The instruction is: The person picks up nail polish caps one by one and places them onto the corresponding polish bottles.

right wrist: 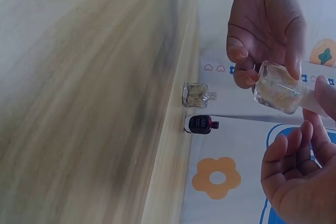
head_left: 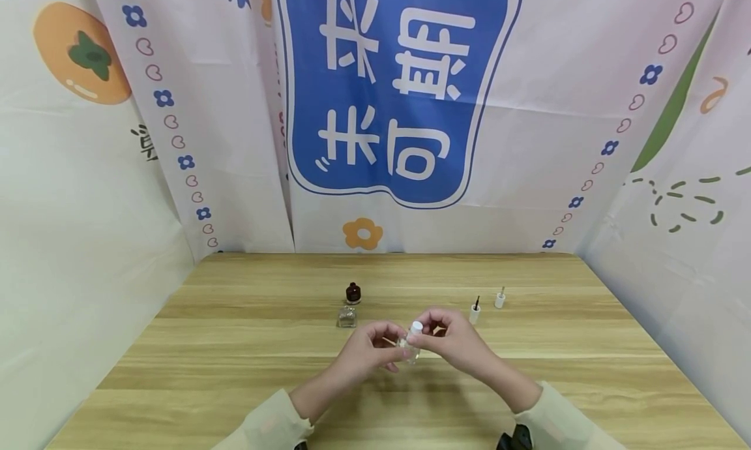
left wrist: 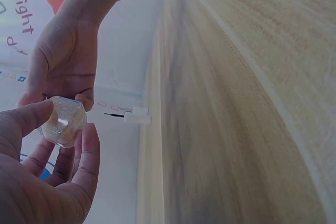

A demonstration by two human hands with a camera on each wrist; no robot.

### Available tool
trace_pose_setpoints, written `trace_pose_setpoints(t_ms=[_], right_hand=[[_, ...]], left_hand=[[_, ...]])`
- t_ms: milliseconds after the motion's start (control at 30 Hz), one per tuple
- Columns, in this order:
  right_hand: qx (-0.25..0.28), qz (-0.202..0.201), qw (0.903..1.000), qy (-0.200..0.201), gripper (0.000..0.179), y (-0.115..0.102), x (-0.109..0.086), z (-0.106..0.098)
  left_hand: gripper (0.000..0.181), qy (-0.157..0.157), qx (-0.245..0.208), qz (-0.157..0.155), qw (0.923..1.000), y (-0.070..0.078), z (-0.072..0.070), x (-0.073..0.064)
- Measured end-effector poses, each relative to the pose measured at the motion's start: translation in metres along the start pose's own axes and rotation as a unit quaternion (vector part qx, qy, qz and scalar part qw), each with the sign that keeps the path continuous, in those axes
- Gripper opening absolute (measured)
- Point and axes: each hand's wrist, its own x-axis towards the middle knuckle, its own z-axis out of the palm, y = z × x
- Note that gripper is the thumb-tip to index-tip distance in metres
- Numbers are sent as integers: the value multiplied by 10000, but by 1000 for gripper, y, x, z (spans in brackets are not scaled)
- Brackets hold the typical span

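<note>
Clear glass bottle with pale contents is pinched in your left hand, above the wooden table; your right hand, at three o'clock, pinches its white cylindrical cap. Best hold the glass still and turn straight along the neck, clear of the dark-red open bottle at ten o'clock and white brush cap at two.

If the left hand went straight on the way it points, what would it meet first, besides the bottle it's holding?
Probably the right hand, which grips the white cap of that bottle; exact depth is unclear.
</note>
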Motion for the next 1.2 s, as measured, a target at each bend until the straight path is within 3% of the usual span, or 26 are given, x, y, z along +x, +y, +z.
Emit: trace_pose_setpoints(t_ms=[467,700,1000,1200], right_hand=[[-276,23,9993,254,22,-1,-2,7],[-171,-24,9998,-121,21,-1,-2,-2],[13,-465,9965,-698,26,0,0,-11],[26,-614,9954,-738,21,0,1,-10]], left_hand=[[25,15,37,62,10000,-1,0,-1],[27,35,-32,10,10000,0,-1,-2],[28,-45,-61,92,9999,-1,-1,-3],[29,-60,-70,54,9999,-1,0,-2]])
